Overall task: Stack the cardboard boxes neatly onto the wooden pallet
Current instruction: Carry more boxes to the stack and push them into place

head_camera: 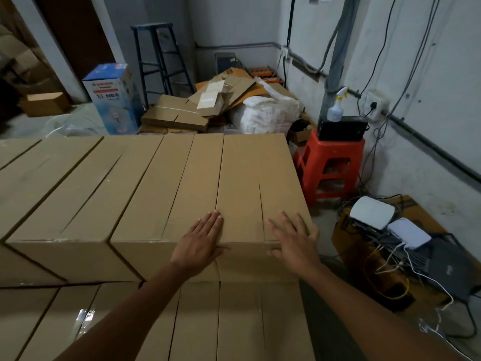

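The end box (247,168) is pressed under the right hand (294,241), spread flat; the left hand (201,243) is laid flat just beside, at the seam (218,201).

White walls (429,61), red stool (329,168), black stepladder (161,61).
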The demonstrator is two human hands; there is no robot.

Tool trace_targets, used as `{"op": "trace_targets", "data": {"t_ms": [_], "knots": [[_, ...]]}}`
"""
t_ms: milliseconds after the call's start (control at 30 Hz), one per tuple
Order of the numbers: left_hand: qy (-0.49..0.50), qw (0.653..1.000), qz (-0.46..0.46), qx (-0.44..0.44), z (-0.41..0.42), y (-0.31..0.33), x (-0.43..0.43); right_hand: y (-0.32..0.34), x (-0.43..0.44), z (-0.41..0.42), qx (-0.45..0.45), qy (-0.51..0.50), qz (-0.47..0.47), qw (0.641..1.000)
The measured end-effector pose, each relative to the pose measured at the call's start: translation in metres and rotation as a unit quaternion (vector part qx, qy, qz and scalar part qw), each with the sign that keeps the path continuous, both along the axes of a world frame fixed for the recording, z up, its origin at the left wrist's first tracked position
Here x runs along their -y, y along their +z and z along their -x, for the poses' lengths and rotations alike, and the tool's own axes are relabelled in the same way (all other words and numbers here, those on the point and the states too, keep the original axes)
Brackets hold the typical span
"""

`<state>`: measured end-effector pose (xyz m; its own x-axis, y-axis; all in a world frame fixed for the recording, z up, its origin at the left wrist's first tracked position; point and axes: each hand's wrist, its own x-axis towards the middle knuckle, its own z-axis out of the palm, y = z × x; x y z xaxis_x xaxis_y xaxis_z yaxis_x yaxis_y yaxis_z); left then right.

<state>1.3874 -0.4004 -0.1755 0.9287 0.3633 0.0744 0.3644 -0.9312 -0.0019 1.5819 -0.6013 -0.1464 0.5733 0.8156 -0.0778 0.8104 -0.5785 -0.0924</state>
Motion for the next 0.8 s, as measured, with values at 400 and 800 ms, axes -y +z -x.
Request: {"op": "trace_targets", "data": {"t_ms": [400, 800], "knots": [[0.003, 1.000, 0.015, 0.027, 0.0003, 0.0022, -0.0010, 0.0019, -0.0081, -0.0052, 0.022, 0.005, 0.019, 1.000], [0.020, 0.999, 0.014, 0.043, -0.0017, -0.0005, -0.0023, -0.0026, -0.0077, -0.0074, 0.024, 0.011, 0.013, 1.000]]}}
